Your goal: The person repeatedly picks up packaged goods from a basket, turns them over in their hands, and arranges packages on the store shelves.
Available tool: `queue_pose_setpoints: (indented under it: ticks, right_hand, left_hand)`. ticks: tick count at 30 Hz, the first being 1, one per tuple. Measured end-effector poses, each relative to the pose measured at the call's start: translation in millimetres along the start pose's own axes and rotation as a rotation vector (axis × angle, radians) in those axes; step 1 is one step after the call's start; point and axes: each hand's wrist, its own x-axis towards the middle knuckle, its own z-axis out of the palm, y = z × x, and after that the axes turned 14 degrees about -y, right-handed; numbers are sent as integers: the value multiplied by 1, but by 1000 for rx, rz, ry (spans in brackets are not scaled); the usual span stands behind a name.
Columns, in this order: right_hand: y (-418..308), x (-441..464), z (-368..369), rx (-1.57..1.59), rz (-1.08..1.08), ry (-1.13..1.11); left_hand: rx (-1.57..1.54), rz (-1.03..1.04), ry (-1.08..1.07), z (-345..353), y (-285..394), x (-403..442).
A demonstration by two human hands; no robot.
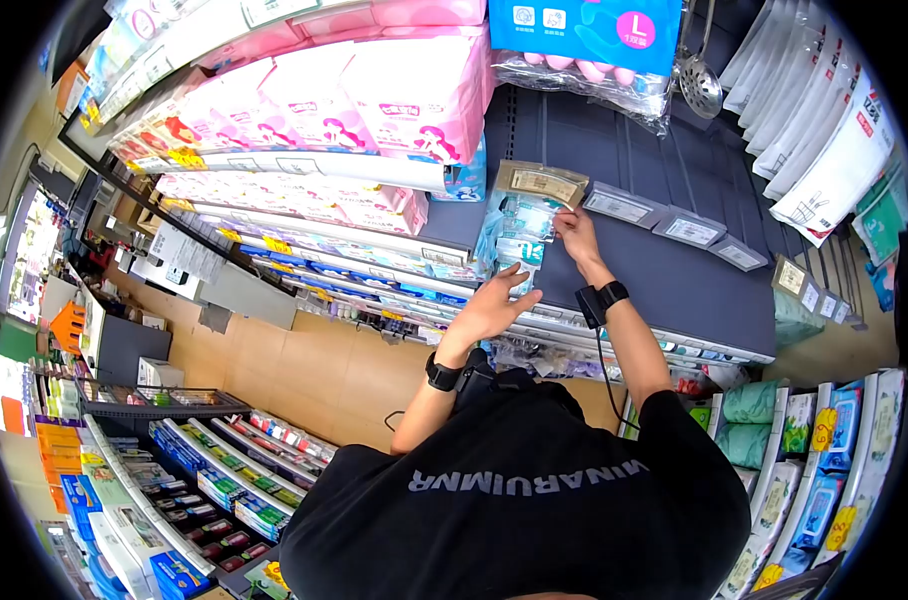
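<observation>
Light-blue packets (522, 250) hang in a stack below a tan price-tag holder (542, 184) on the dark shelf panel. My right hand (577, 238) is at the upper right edge of the packets, its fingers pinched together near the holder; what they grip is too small to make out. Lower down, my left hand (492, 306) is beside the packets' bottom end, fingers apart and holding nothing. Both wrists wear black bands, and a cable runs down from the right one.
Pink packages (414, 95) fill the shelves at upper left. Grey tag holders (692, 228) stick out right of my right hand. A slotted ladle (699, 85) and white bags (834, 140) hang at upper right. Lower shelves (149, 490) hold boxed goods.
</observation>
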Motion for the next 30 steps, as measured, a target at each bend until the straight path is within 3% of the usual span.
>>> queue_pose_setpoints:
  ticks: [5,9,22,28,30]
  right_hand:
    - [10,4,3,-25,53,-109]
    - [5,-10,10,-4,104,-122]
    - [6,-13,9,-51,159,-239]
    - [-19,-32,11,-394,168,-128]
    - [-34,-48,10,-608,5,-24]
  left_hand:
    - [-22,-28,-38,3,-12,16]
    - [195,-111,-108,11,-18,27]
    - [190,-103,-91,12,-43,45]
    - [184,-132,-83,13,-42,48]
    - [176,-119,-68,13,-38,46]
